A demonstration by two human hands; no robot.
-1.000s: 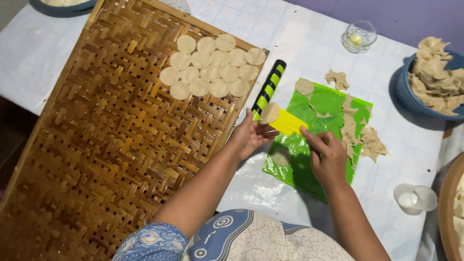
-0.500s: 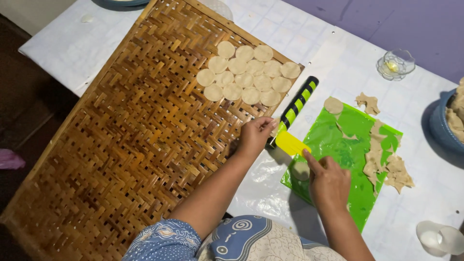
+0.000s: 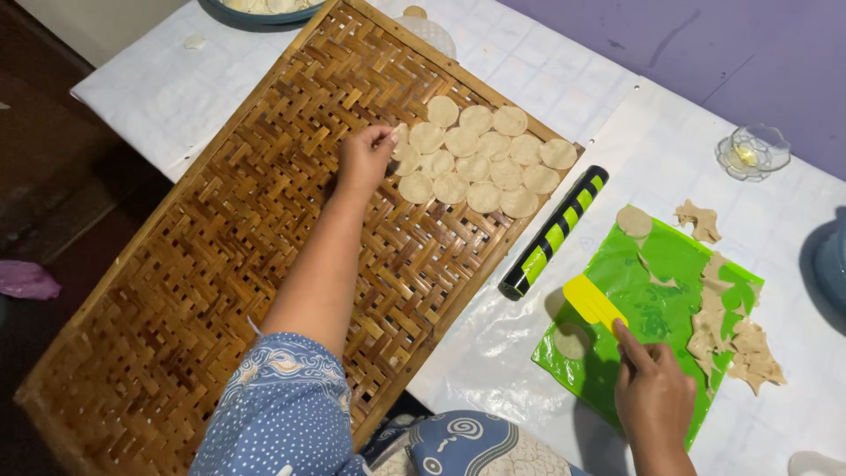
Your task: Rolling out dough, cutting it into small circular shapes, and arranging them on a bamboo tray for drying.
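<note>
My left hand (image 3: 364, 159) reaches over the woven bamboo tray (image 3: 203, 264) and pinches a round dough disc (image 3: 401, 139) at the left edge of a cluster of several flat dough discs (image 3: 480, 159). My right hand (image 3: 652, 392) rests on the green plastic sheet (image 3: 661, 264) and holds a yellow scraper (image 3: 592, 301) by its lower end. One cut disc (image 3: 571, 341) lies on the sheet near the scraper and another (image 3: 633, 221) at its top corner. Dough scraps (image 3: 736, 330) lie along the sheet's right side.
A black and green rolling pin (image 3: 552, 232) lies between tray and sheet. A small glass dish (image 3: 752, 150) stands at the back right, with a blue bowl (image 3: 833, 264) at the right edge. A plate (image 3: 256, 9) sits at the top.
My left hand has moved from beside the scraper up and left across the tray, carrying a disc to the cluster. My right hand stays on the green sheet with the scraper.
</note>
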